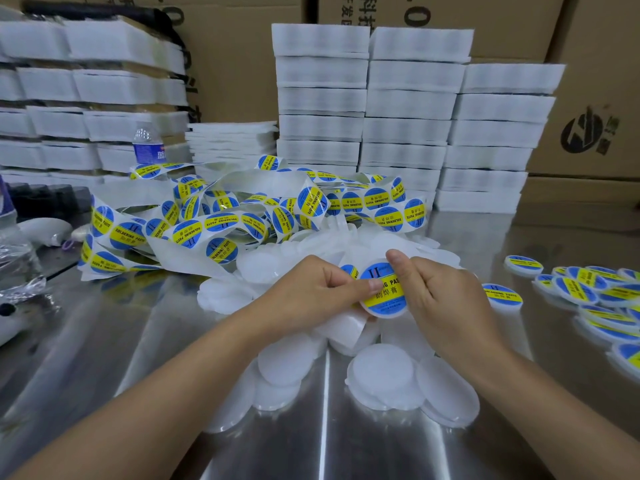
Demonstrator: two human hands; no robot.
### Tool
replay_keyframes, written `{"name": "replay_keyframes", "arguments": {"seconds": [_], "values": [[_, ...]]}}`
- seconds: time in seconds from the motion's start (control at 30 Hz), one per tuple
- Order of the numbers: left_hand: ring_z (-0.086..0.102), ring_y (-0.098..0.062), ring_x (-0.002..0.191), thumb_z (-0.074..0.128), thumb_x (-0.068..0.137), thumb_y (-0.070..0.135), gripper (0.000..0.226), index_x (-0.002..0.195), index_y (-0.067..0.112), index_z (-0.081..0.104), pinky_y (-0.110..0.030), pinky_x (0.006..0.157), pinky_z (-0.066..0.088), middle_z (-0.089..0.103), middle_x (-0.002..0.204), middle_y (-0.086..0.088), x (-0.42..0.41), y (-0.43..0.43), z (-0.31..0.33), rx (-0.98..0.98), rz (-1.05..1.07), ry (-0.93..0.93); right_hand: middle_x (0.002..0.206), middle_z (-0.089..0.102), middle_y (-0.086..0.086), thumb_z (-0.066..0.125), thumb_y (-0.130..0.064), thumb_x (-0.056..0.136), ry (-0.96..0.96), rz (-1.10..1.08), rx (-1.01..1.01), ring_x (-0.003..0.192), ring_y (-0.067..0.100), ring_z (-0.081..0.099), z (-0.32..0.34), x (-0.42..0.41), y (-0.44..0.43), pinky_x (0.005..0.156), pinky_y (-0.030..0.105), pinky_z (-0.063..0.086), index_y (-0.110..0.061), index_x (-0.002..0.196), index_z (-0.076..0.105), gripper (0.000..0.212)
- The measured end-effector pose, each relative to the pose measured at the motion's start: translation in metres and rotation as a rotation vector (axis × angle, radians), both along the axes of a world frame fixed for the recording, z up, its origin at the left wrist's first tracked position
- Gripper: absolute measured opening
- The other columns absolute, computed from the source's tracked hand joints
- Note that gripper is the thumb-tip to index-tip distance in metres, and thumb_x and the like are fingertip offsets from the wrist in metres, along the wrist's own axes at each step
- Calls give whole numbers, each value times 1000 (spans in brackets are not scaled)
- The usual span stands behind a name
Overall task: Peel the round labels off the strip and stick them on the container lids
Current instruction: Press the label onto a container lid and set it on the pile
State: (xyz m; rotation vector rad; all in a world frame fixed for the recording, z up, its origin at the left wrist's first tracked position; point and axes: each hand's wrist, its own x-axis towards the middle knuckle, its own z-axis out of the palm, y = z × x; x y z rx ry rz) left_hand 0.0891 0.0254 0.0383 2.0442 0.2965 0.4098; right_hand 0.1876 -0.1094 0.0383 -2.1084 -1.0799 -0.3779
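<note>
A white round lid [384,308] is held between both hands above a heap of bare white lids [381,372]. A blue and yellow round label [382,289] lies on that lid. My left hand [322,289] grips the lid's left edge, its thumb pressing the label, with white backing strip [346,329] under it. My right hand [433,289] holds the lid's right side, thumb on the label's top. A long tangled label strip [221,223] lies behind the heap.
Labelled lids [588,292] lie scattered at the right on the shiny metal table [104,341]. Stacks of white foam trays [408,116] and cardboard boxes stand at the back. A water bottle [149,147] and a crumpled plastic bottle [17,258] are at the left.
</note>
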Motion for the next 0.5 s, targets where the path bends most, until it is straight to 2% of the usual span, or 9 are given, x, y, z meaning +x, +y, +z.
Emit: {"name": "replay_keyframes", "arguments": {"seconds": [0.1, 0.2, 0.27, 0.37, 0.5], "values": [[38, -8, 56, 62, 81, 50, 32, 65, 27, 77, -18, 51, 31, 58, 58, 1, 1, -1, -1, -10, 24, -5, 56, 50, 4, 16, -65, 73, -10, 6, 6, 67, 32, 50, 1, 0, 0, 63, 40, 40, -7, 65, 55, 70], [41, -12, 62, 61, 83, 50, 37, 69, 20, 77, -27, 59, 33, 59, 65, -6, 2, 0, -3, -34, 19, 1, 53, 45, 5, 17, -68, 70, -36, 6, 28, 64, 32, 47, 2, -1, -1, 60, 41, 38, -9, 58, 45, 66], [44, -7, 57, 60, 82, 51, 35, 64, 26, 77, -21, 58, 36, 63, 59, 3, 2, 0, -3, -51, 8, 6, 49, 41, 3, 21, -68, 71, -34, 32, 61, 60, 31, 44, 2, -2, -2, 58, 41, 36, -13, 54, 39, 61], [42, 4, 40, 57, 82, 51, 42, 48, 30, 70, -6, 45, 31, 54, 41, 12, 0, 0, -1, -79, -17, 2, 45, 35, -2, 26, -67, 72, -24, 100, 94, 54, 24, 38, 1, -3, -2, 55, 38, 33, -17, 52, 34, 55], [56, 4, 54, 56, 67, 63, 41, 55, 28, 74, -9, 57, 40, 68, 56, 10, 0, 0, -1, -111, -30, -25, 48, 39, -1, 26, -68, 74, 27, 159, 115, 56, 25, 42, -1, -1, -2, 58, 45, 40, -14, 55, 41, 59]]}}
